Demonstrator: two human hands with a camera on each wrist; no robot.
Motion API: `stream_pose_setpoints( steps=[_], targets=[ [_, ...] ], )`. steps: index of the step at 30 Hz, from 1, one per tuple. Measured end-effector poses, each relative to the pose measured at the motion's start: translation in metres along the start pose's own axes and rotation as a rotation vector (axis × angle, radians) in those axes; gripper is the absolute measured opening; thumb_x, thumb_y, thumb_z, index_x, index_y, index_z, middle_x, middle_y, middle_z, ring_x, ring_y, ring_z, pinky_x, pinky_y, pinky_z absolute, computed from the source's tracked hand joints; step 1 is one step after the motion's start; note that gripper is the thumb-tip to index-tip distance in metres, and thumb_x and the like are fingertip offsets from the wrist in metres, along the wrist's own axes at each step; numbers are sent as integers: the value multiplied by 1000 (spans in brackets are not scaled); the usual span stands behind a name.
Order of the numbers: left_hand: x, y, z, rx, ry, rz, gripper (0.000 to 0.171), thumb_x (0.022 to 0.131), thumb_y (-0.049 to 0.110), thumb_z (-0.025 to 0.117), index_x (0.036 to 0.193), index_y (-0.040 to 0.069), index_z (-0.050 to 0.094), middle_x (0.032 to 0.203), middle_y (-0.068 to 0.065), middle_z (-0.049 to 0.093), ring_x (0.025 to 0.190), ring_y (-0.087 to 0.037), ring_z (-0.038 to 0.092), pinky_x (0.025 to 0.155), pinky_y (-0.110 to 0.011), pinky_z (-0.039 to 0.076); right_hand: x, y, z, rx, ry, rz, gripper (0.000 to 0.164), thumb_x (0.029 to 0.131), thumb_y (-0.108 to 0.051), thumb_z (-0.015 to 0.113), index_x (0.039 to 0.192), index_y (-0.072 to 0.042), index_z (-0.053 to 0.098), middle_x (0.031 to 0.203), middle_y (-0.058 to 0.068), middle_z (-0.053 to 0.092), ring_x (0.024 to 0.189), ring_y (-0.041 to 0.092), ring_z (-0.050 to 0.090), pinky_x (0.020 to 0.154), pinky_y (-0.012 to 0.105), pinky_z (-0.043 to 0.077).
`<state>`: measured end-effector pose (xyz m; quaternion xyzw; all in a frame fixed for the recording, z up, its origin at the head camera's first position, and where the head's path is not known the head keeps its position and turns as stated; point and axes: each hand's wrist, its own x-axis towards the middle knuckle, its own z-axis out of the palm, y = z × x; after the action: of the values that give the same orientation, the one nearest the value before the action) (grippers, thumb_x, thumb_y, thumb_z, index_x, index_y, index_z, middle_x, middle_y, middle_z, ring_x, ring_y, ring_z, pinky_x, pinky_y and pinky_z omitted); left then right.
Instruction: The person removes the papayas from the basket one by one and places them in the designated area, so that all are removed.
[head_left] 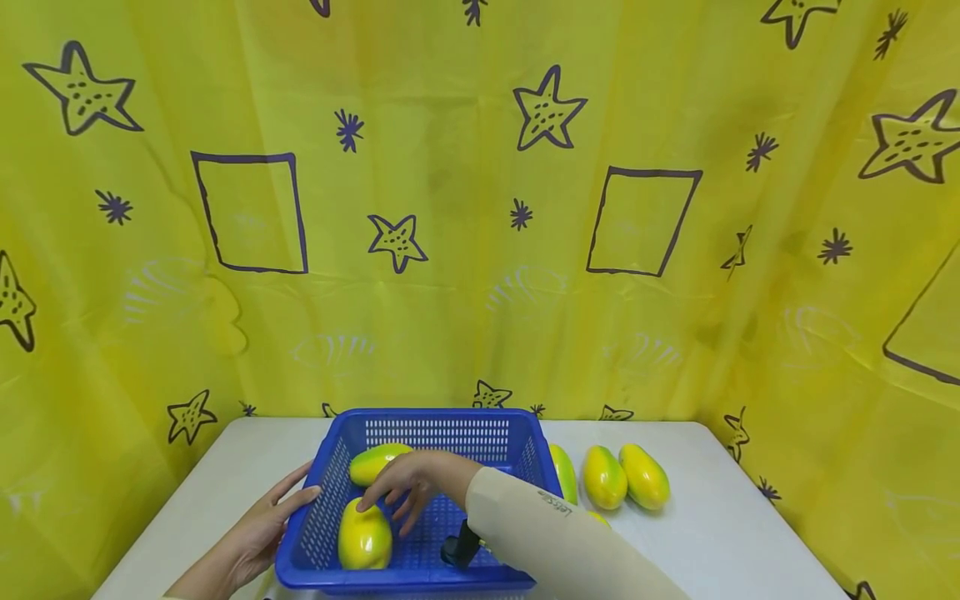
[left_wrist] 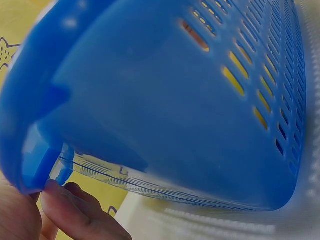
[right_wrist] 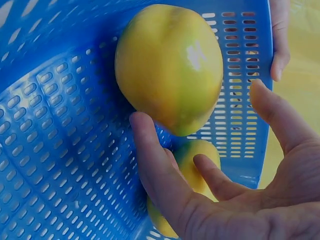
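Observation:
A blue plastic basket [head_left: 420, 577] with slotted walls stands on the table. My left hand [head_left: 258, 533] grips its left rim, and in the left wrist view the fingers [left_wrist: 82, 212] are at the rim's edge. Inside lie two yellow-green, papaya-like fruits: a nearer one [head_left: 365, 542] and a farther one [head_left: 369, 465], partly behind my right hand. My right hand [head_left: 420, 483] is inside the basket above them, fingers spread and loosely bent. From the right wrist view, a fingertip comes close to the nearer fruit [right_wrist: 170, 70]; contact is unclear.
Right of the basket, two similar fruits [head_left: 605, 477] [head_left: 645, 477] lie on the white table [head_left: 720, 525]. Another fruit [head_left: 562, 473] sits against the basket's right side, partly hidden, and a sliver of one shows by the sleeve. A yellow patterned curtain [head_left: 450, 333] surrounds the table.

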<state>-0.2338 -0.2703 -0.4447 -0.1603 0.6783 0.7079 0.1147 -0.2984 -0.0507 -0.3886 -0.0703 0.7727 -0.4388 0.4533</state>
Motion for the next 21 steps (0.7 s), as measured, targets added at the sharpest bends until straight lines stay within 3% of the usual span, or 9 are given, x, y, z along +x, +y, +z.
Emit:
stream_pose_setpoints(
  steps=[21],
  targets=[
    [-2, 0, 1, 18, 8, 11, 82, 96, 36, 63, 158, 13, 15, 124, -26, 60, 90, -28, 71, 80, -49, 60, 14, -5, 9, -57, -64, 84, 42, 89, -15, 70, 127, -2, 58, 130, 21, 52, 117, 45, 54, 100, 54, 49]
  ],
)
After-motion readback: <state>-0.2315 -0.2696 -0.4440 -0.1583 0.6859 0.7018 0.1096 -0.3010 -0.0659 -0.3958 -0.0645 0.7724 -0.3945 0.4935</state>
